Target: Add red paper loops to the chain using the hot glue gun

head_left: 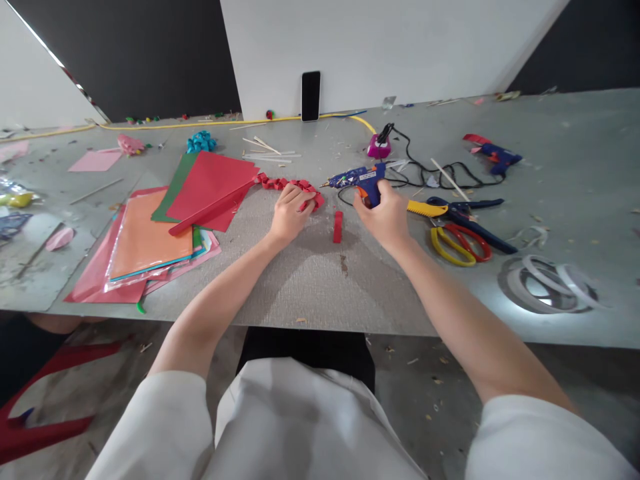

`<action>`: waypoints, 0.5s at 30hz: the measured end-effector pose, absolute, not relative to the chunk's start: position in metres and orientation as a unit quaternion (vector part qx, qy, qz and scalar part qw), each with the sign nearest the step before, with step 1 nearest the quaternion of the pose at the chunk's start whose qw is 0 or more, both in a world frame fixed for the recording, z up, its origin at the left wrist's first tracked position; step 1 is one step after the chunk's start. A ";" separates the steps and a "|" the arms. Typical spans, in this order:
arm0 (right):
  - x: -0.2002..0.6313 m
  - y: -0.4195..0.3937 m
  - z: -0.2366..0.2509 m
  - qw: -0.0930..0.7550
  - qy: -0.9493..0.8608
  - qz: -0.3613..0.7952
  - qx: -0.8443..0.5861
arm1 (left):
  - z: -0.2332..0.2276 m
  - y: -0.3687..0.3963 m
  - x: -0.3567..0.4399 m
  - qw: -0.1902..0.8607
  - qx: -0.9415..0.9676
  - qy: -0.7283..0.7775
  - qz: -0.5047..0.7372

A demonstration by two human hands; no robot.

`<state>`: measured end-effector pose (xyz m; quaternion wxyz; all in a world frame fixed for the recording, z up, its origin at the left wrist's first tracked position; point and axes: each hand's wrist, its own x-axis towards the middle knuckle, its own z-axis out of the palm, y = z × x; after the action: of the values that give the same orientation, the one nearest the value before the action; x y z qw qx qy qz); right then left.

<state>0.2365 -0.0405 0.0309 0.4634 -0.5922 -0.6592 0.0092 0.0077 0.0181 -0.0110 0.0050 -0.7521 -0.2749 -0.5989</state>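
The left hand (pixel 289 215) lies on the grey table (pixel 310 280), its fingers curled down over the near end of a red folded-paper chain (pixel 287 185), pinching it against the tabletop. The chain runs from that hand away to the left, ending at the corner of a red sheet (pixel 213 183). The right hand (pixel 385 217) sits just right of the chain, fingers closed round the orange-triggered handle of a blue glue gun (pixel 361 179) whose nozzle points left toward the chain. Between the two hands, just right of the chain's end, a small red paper strip (pixel 339 227) lies flat, touching neither hand. Left of the chain, the red sheet tops a loose stack of coloured paper (pixel 150 243) in orange, green and pink. Right of the glue gun lie yellow-handled and red-handled scissors (pixel 457 237), and further right a coil of white tape (pixel 547 283). Beyond the chain a black phone (pixel 311 96) leans upright against a white wall, with a yellow cable (pixel 200 125) running along the table's far edge. A second glue gun (pixel 495 155) rests well to the right of the first.
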 end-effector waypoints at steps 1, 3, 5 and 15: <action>0.237 -0.040 0.031 0.464 -0.659 0.008 -0.591 | -0.011 0.019 0.008 0.002 -0.754 -0.275 -0.596; 0.237 -0.040 0.030 0.465 -0.660 0.004 -0.590 | -0.011 0.019 0.008 -0.002 -0.756 -0.274 -0.594; 0.237 -0.040 0.030 0.467 -0.659 0.001 -0.590 | -0.011 0.020 0.008 -0.001 -0.755 -0.270 -0.598; 0.238 -0.035 0.027 0.445 -0.627 0.022 -0.639 | -0.011 0.020 0.008 0.006 -0.755 -0.268 -0.598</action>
<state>0.2382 -0.0351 0.0272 0.4447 -0.6391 -0.6271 0.0215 0.0079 0.0197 -0.0114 0.0060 -0.7553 -0.2679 -0.5981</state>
